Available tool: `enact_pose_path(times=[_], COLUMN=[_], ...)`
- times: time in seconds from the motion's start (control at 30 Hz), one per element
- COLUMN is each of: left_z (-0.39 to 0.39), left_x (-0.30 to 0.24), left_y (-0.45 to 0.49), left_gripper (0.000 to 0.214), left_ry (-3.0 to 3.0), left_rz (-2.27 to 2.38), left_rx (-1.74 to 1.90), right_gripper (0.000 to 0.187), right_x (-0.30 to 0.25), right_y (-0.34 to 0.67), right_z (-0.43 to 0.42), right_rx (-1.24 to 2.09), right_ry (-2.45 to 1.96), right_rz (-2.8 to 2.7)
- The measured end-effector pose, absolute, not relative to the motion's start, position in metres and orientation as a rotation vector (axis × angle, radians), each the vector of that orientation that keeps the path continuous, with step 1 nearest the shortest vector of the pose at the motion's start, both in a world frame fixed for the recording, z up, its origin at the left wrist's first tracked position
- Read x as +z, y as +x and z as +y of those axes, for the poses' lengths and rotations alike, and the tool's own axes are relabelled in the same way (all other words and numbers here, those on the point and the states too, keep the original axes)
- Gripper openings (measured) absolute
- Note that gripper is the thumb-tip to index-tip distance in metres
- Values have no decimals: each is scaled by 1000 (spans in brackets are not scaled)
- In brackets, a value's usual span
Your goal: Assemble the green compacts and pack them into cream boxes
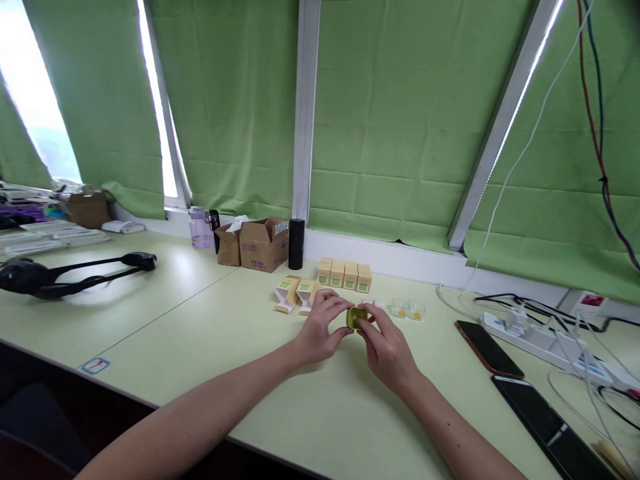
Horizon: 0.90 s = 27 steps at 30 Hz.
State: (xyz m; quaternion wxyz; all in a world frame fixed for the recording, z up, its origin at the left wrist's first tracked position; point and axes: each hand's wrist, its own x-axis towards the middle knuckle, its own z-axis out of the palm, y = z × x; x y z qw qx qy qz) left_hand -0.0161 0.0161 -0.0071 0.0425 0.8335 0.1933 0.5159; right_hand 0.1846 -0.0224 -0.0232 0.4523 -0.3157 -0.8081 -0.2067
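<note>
The left hand [320, 327] and right hand [385, 343] both pinch a small green case [356, 317] with closed fingers, just above the counter [200, 320] and near the box row [345, 275]. It looks mid-handling, and any further move calls for a steady two-sided grip.

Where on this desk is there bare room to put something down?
Bare table lies between the black headset and the opened little boxes, and near the front edge between the forearms. Crowded: the right, with two phones, power strip and cables, and around the left hand and right hand, which hold a small green piece.
</note>
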Motion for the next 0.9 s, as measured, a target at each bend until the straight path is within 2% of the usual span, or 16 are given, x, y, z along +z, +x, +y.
enact_pose_path(times=[0.27, 0.67, 0.9], left_z=[16, 18, 19], left_x=[-7, -8, -8], left_y=[-16, -15, -15], left_gripper=[42, 40, 32], left_ry=[2550, 2516, 2424], left_rz=[599, 634, 692], left_rx=[1574, 1578, 1535], right_gripper=[35, 46, 51], right_x=[-23, -24, -24], right_y=[183, 185, 185], right_z=[-25, -25, -30], right_rx=[-472, -346, -266], right_ry=[-803, -802, -802], right_rz=[-1977, -1946, -1929])
